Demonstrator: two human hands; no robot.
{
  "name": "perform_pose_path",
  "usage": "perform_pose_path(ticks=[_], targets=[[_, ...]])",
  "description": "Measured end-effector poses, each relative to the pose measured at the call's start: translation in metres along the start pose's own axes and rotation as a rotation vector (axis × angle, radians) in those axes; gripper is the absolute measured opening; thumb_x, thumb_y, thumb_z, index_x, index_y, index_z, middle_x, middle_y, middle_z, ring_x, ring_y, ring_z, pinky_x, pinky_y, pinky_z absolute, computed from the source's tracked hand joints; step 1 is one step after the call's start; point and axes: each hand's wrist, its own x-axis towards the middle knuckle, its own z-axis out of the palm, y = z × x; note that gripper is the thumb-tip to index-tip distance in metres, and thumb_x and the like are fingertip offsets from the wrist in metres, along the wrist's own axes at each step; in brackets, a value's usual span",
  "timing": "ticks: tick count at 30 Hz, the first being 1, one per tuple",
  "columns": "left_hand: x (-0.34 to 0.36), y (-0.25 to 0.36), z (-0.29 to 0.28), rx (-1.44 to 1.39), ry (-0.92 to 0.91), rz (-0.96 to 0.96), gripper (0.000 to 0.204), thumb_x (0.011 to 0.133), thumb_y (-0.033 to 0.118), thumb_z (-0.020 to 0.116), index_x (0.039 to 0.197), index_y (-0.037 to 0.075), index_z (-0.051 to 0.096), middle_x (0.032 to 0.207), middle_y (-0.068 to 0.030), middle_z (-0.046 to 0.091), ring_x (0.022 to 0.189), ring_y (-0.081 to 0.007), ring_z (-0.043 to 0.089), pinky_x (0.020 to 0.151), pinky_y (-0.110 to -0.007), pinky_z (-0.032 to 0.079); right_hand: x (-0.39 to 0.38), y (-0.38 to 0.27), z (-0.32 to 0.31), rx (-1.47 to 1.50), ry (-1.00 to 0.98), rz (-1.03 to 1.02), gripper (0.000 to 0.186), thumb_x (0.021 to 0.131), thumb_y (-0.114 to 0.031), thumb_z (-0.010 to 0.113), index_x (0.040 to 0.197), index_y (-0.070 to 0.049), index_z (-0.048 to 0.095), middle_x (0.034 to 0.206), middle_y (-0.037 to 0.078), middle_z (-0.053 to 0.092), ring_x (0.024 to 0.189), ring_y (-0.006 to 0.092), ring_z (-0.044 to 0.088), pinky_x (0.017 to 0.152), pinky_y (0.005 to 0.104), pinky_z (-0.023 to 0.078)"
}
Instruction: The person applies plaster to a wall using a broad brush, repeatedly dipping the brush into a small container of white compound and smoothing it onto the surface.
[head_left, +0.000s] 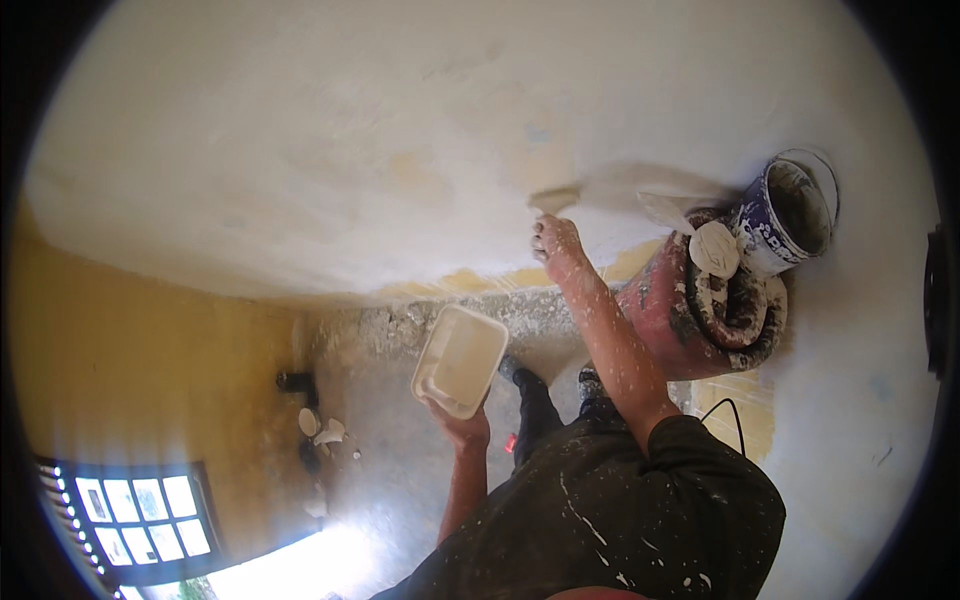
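My right hand (558, 246), spattered with white, is raised to the wall and closed around a putty knife (556, 200). The blade lies at the white-coated wall surface (300, 150); its handle is mostly hidden in my fist. Lower and to the left, my left hand (464, 424) grips the near end of a rectangular plastic tub (482, 402). Pale, wet-looking filler coats the inside of this tub, with a thicker patch near my hand. Yellowish patches show through the white coat near the blade and along the wall's lower edge.
Right of my forearm stands a rolled red mat (655, 315), crusted with white. Beside it is a dark blue bucket (785, 215) with a wire handle. A round whitish lump (714, 249) sits by both. Small items (325, 432) lie on the floor left, near a yellow wall (130, 350).
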Motion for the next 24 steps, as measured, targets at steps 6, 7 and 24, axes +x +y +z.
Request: perform_pose_path(ticks=[6,7,24], targets=[[0.01,0.002,0.005,-0.143,0.024,-0.046,0.063,0.092,0.057,0.04,0.14,0.016,0.031,0.136,-0.0073,0.042,0.121,-0.0297,0.047,0.083,-0.05,0.051,-0.142,-0.098,0.104,-0.086,-0.347,-0.565,0.036,0.096,-0.026,0.051,0.123,-0.002,0.048,0.067,-0.005,0.042,0.051,0.0022,0.036,0.04,0.0172,0.029],[0.01,0.0,0.001,-0.144,0.026,-0.049,0.064,0.092,0.058,0.04,0.14,0.017,0.031,0.137,-0.007,0.042,0.122,-0.0297,0.047,0.084,-0.05,0.051,-0.143,-0.104,0.113,-0.093,-0.366,-0.635,0.035,0.097,-0.027,0.05,0.122,-0.003,0.05,0.066,-0.005,0.042,0.05,0.002,0.035,0.04,0.0171,0.029],[0.008,-0.009,0.002,-0.444,-0.019,-0.249,0.066,0.092,0.061,0.039,0.14,0.017,0.032,0.137,-0.0062,0.042,0.121,-0.0299,0.047,0.089,-0.051,0.046,0.046,0.128,-0.181,-0.008,0.198,0.107,0.022,0.092,-0.032,0.057,0.097,-0.011,0.054,0.058,-0.004,0.042,0.044,0.0092,0.043,0.037,0.0222,0.03]])
